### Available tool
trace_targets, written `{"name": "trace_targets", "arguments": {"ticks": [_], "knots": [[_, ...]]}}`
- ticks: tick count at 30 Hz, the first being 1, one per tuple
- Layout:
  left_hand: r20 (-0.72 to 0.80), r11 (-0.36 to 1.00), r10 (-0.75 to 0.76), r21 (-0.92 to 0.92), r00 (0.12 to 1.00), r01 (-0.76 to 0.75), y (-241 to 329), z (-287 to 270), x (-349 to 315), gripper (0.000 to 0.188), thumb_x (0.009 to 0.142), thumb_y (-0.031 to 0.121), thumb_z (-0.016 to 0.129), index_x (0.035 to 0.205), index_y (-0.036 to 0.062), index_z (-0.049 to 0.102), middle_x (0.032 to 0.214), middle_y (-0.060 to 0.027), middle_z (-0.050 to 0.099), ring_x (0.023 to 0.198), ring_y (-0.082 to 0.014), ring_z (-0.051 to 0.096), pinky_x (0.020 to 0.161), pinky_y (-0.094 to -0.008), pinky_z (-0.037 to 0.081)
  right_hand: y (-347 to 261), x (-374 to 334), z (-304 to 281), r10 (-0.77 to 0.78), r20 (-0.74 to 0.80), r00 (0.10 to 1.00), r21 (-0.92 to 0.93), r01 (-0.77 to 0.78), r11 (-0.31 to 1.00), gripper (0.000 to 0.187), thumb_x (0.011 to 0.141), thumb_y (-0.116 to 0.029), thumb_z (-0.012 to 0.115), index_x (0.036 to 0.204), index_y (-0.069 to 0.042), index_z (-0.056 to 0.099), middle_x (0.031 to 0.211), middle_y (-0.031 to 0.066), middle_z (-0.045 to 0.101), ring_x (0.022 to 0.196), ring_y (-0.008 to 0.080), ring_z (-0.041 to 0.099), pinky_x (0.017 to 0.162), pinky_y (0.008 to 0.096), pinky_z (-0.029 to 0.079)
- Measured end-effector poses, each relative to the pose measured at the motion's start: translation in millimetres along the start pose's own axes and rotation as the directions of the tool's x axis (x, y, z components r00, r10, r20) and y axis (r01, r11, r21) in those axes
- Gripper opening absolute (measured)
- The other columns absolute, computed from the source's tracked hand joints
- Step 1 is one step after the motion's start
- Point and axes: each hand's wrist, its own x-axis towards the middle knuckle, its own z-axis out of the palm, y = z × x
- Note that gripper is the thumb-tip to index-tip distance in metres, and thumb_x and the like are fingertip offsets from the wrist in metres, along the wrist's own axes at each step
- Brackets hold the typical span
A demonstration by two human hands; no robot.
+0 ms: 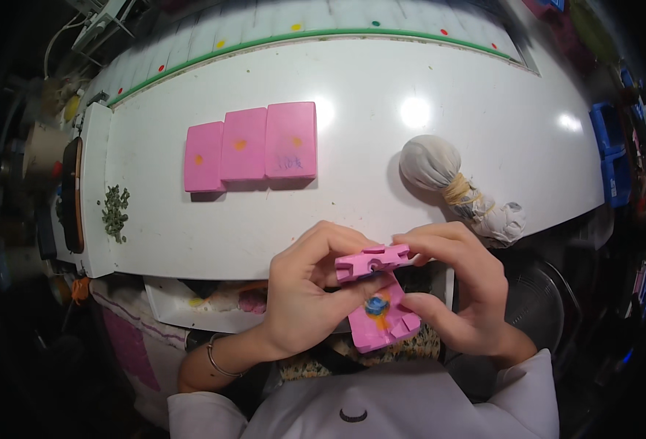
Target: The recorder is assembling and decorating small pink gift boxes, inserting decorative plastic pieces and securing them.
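In front of my chest, past the table's near edge, I hold a pink rubber mould (370, 339) spread apart into two parts. Its upper part has notched edges, and the lower flap tilts toward me. A small blue piece (375, 306) sits in an orange-stained hollow of the lower part. My left hand (297, 293) is closed on the mould from the left, its thumb reaching into the gap. From the other side my right hand (469, 293) grips it, fingertips on the upper part and thumb by the lower flap's edge.
On the white table (352, 212) lie three pink blocks (242, 146) side by side. A white cloth pouch (432, 162) tied with rubber bands rests at right. Green bits (115, 212) are heaped at left. An open drawer (173, 311) sits below the table edge.
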Motion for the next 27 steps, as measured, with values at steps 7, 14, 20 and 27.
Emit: {"name": "trace_targets", "arguments": {"ticks": [7, 14, 20, 27], "knots": [[0.076, 0.925, -0.352, -0.124, 0.933, 0.359, 17, -2, -4, 0.023, 0.079, -0.009, 0.062, 0.099, -0.007, 0.052, 0.097, -0.0098, 0.056, 0.093, -0.0137, 0.059, 0.08, -0.0268, 0.055, 14, 3, 11, 0.133, 0.086, 0.987, 0.186, -0.147, 0.972, 0.021, 0.075, 0.002, 0.066, 0.094, 0.004, 0.058, 0.085, 0.0102, 0.058, 0.076, 0.0174, 0.059, 0.071, 0.0262, 0.048], [0.021, 0.929, -0.27, -0.258, 0.963, 0.266, 14, -9, -10, 0.023, 0.083, -0.006, 0.059, 0.105, -0.0092, 0.053, 0.1, -0.0101, 0.056, 0.095, -0.0163, 0.058, 0.081, -0.0278, 0.056, 15, 3, 17, 0.301, 0.127, 0.945, 0.482, -0.324, 0.814, 0.019, 0.08, -0.001, 0.064, 0.097, 0.004, 0.056, 0.084, 0.0038, 0.055, 0.072, 0.0095, 0.049, 0.07, 0.0234, 0.042], [-0.065, 0.972, -0.198, -0.143, 0.978, 0.187, 12, -9, -12, 0.025, 0.085, 0.0, 0.059, 0.109, -0.0082, 0.056, 0.1, -0.0108, 0.057, 0.092, -0.0154, 0.059, 0.08, -0.0265, 0.054, 6, -1, 20, 0.082, -0.188, 0.979, 0.198, -0.044, 0.979, 0.027, 0.079, -0.005, 0.066, 0.104, 0.001, 0.056, 0.092, 0.0101, 0.056, 0.083, 0.0157, 0.055, 0.072, 0.0271, 0.046], [-0.063, 0.994, -0.088, 0.053, 0.994, 0.092, 14, -12, -12, 0.023, 0.086, 0.006, 0.06, 0.106, -0.007, 0.059, 0.096, -0.0116, 0.061, 0.083, -0.0127, 0.06, 0.073, -0.0229, 0.049, 2, -1, 23, -0.158, -0.206, 0.966, 0.04, 0.17, 0.985, 0.031, 0.076, -0.004, 0.07, 0.101, 0.003, 0.052, 0.111, 0.0226, 0.048, 0.092, 0.0253, 0.059, 0.08, 0.0339, 0.05]]}}
